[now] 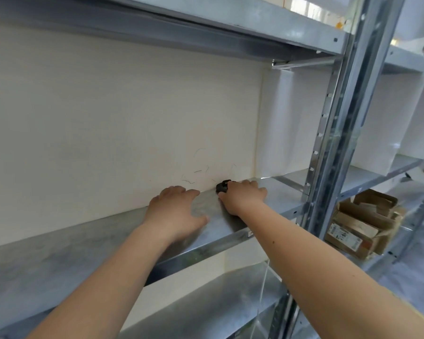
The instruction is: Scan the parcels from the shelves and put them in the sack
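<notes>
My left hand (175, 211) lies flat, palm down, on the bare metal shelf (59, 260), fingers apart and holding nothing. Just to its right, my right hand (242, 196) rests on the same shelf near the back wall. A small black scanner (222, 187) sits at its thumb and forefinger, gripped there. No parcel lies on this shelf. Worn cardboard parcels (362, 223) with printed labels sit on a lower shelf of the neighbouring bay at the right. No sack is in view.
A perforated steel upright (328, 148) divides this bay from the right one. Another metal shelf (206, 23) hangs close overhead, and a lower one (218, 304) lies beneath. A cream wall (108, 118) closes the back. White dividers (382, 123) stand in the right bay.
</notes>
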`<state>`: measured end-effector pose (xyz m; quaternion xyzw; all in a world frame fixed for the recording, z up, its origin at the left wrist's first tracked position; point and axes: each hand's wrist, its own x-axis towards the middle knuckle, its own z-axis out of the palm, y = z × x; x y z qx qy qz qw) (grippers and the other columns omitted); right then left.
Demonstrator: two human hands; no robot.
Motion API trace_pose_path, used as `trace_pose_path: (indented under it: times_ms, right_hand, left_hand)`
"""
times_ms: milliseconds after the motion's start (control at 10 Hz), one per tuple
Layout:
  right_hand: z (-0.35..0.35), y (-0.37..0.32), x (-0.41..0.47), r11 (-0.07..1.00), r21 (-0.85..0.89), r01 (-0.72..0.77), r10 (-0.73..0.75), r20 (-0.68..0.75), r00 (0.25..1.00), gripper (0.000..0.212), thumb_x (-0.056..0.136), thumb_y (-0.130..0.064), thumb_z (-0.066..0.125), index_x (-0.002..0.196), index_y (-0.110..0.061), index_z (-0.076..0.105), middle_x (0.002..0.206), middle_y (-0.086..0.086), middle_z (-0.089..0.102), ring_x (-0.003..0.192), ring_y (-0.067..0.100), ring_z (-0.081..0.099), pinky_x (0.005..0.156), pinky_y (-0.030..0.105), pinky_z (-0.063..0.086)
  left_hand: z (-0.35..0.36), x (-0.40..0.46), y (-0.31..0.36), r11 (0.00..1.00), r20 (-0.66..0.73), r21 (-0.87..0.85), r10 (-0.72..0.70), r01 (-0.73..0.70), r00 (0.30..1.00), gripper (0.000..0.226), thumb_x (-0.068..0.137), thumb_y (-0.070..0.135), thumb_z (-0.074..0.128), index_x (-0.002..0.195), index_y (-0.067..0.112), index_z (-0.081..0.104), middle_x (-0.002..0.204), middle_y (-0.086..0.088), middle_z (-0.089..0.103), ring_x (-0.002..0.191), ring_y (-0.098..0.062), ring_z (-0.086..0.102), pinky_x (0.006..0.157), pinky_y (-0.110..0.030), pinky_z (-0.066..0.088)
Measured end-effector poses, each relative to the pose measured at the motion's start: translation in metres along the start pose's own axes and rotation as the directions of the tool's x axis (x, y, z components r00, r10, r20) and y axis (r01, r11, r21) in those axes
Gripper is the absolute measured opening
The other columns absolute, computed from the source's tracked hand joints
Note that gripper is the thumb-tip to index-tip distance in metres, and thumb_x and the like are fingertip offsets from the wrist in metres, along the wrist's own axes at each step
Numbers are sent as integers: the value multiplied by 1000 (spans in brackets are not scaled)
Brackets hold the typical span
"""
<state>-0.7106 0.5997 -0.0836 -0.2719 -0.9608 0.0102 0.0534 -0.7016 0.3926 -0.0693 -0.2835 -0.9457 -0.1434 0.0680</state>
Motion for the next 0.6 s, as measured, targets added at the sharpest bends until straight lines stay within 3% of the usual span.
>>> trace_pose_path:
  times_ms: [300, 400, 500, 600]
  right_hand:
    - [1, 5, 4, 999, 31, 12, -12, 19, 1000, 56, 97, -58, 36, 142, -28, 50, 139, 9, 53, 131, 34, 42, 96, 50, 36]
    - [-4, 10, -1, 992, 122, 44, -48, 25, 999, 52, 92, -57, 47, 134, -28, 54, 134, 9, 55, 128, 34, 43, 91, 47, 35]
    - [-7, 18, -22, 972, 204, 121, -107, -76, 991, 49, 88, -53, 53, 130, -27, 56, 128, 9, 55, 123, 35, 46, 86, 46, 34]
    - [-8, 26, -47, 949, 218, 228, -190, -182, 965, 54, 89, -50, 54, 138, -27, 55, 128, 10, 56, 122, 36, 48, 91, 44, 39]
  left_hand:
    - [4, 9, 5, 997, 28, -51, -63, 64, 998, 88, 82, 64, 67, 159, 44, 31, 161, 3, 40, 146, -25, 38, 114, -42, 36]
    - [7, 7, 8, 995, 20, -82, -62, 63, 998, 90, 82, 62, 67, 161, 45, 25, 161, 2, 39, 144, -26, 42, 112, -42, 38]
    - [12, -3, 12, 994, -28, -89, -64, 61, 998, 90, 83, 63, 65, 161, 43, 25, 160, 1, 41, 142, -27, 44, 112, -42, 42]
    - [8, -10, 19, 994, -79, -104, -44, 36, 996, 89, 84, 65, 66, 161, 42, 28, 160, 1, 42, 143, -26, 44, 112, -43, 43]
